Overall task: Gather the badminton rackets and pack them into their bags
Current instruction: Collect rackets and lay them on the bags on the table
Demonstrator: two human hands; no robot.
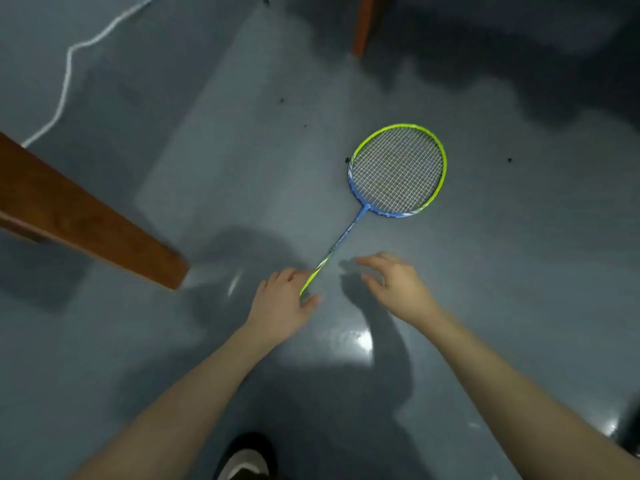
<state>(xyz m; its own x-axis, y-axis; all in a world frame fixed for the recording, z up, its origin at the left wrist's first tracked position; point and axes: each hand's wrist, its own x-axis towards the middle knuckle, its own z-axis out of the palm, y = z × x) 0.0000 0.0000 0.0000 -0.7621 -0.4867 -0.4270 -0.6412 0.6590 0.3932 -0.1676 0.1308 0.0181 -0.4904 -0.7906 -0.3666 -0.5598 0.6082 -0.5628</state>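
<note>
Grey glossy floor carries the racket (397, 170), its long axis running from head at 1 o'clock down to the shaft at the left hand (282, 301), which grips it, while the right hand (394, 284) hovers spread just beside.

Under me lay a glossy grey-blue floor (207, 168), and a bright patch of light (360, 341) glared off it. Left of that glare a brown wooden beam (86, 216) slanted in. Beyond the beam a white cord (67, 74) snaked off. Far above the glare stood an orange-brown wooden leg (363, 26), in deep shadow.
</note>
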